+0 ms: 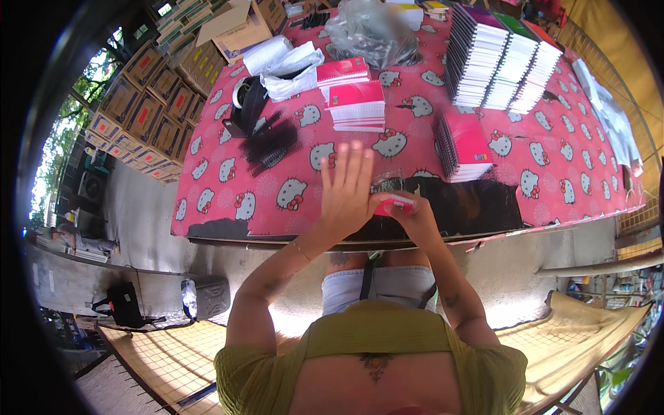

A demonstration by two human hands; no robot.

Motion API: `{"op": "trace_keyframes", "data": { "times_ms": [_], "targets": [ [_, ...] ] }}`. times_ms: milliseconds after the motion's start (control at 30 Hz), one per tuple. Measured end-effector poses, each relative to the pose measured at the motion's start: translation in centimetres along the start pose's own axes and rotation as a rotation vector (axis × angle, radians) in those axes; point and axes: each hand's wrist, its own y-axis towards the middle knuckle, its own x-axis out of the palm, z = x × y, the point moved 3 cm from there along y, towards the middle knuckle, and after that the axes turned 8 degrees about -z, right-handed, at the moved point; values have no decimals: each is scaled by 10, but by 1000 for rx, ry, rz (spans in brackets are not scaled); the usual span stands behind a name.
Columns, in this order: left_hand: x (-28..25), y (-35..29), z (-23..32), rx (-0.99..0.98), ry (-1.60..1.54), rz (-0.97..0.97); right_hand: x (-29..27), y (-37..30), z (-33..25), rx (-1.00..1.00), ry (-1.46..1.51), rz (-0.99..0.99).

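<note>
Over the near edge of the table, my left hand (pixel 348 190) is held flat, its fingers stretched out and pointing away from me. Just right of it, my right hand (pixel 413 220) is closed around a small pink-covered notebook (pixel 393 205), which is mostly hidden by the two hands. My left palm is close against the notebook's left side; whether it touches cannot be made out. Beyond my hands are pink-covered stacks of pages (pixel 356 97). To the right is a short stack of pink spiral notebooks (pixel 467 146). A pile of black binding coils (pixel 270 145) lies to the left.
Tall stacks of spiral notebooks (pixel 477 66) stand at the far right. A black tape dispenser (pixel 247 111), white plastic wrapping (pixel 294 69) and a clear plastic bag (pixel 366 34) lie on the pink patterned table (pixel 235 190). Cardboard boxes (pixel 142 104) are piled beyond its left side.
</note>
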Motion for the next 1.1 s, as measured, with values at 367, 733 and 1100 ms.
{"op": "trace_keyframes", "data": {
  "times_ms": [367, 733, 1100],
  "targets": [
    [39, -35, 29, 154, -96, -109, -10, -1, 31, 40, -112, 14],
    [31, -8, 19, 78, -95, -123, -6, 8, 25, 76, -104, 14],
    [47, -29, 30, 155, -100, -104, -8, 9, 33, 48, -78, -32]
  ]
}}
